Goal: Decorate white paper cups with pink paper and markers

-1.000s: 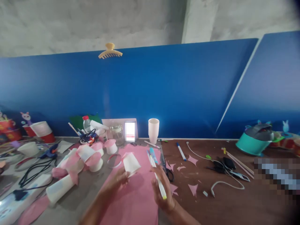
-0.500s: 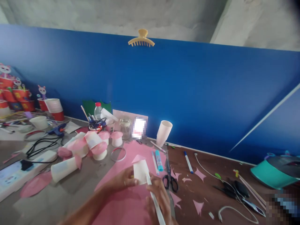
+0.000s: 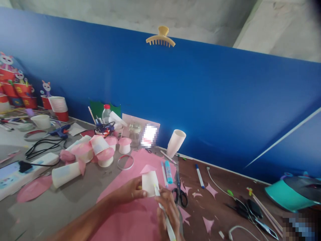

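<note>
My left hand [image 3: 136, 189] is closed around the side of a small white paper cup [image 3: 148, 182], with its thumb along the lower edge. A pink paper piece [image 3: 147, 169] shows at the cup's far end. In my right hand [image 3: 168, 207] is a long, slim white tool [image 3: 165, 216], perhaps a brush, held like a pen. Its pale yellowish tip meets the right side of the cup. Both hands are over a pink paper sheet [image 3: 125, 214]. Black-handled scissors [image 3: 181, 197] lie just right of my right hand.
Pink-topped cups [image 3: 105, 157] cluster at left, near a power strip [image 3: 45, 160] and a glue gun [image 3: 60, 130]. A tall white cup [image 3: 176, 143] stands by the blue panel [image 3: 200, 100]. Pink scraps [image 3: 208, 224], a marker [image 3: 200, 175] and a white cable [image 3: 220, 184] lie at right.
The view has shifted slightly. The white tool's tip has moved a little up and inward on the cup's surface. Both hands keep their holds.
</note>
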Demonstrator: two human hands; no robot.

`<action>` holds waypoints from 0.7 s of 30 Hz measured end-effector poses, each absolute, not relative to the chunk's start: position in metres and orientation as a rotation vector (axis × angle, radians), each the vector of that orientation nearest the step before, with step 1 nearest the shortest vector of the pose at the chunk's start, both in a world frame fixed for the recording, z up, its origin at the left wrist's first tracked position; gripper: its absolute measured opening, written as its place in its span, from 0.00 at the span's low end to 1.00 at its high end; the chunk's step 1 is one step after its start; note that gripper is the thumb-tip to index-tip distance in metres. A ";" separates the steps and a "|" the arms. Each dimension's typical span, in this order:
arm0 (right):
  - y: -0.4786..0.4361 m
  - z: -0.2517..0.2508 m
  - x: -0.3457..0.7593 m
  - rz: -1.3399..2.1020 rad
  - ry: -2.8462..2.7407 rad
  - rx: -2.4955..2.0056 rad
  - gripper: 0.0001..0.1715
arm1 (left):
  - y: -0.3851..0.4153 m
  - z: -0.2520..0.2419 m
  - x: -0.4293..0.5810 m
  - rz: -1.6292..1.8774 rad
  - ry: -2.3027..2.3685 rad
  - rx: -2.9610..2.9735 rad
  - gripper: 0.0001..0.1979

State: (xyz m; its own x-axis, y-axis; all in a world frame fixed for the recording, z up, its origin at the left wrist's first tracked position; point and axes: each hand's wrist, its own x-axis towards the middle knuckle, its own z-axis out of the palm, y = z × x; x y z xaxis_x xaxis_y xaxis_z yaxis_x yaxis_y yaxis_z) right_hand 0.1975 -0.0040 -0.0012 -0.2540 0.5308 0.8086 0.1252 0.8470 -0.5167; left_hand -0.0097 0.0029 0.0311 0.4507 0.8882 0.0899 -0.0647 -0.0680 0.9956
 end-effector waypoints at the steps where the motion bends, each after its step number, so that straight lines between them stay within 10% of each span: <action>1: -0.004 -0.001 0.197 0.414 -1.808 -0.496 0.17 | 0.003 0.031 -0.010 0.936 0.780 1.428 0.36; 21: -0.005 0.005 0.195 0.262 -1.832 -0.395 0.21 | 0.003 0.024 -0.004 0.944 0.809 1.374 0.42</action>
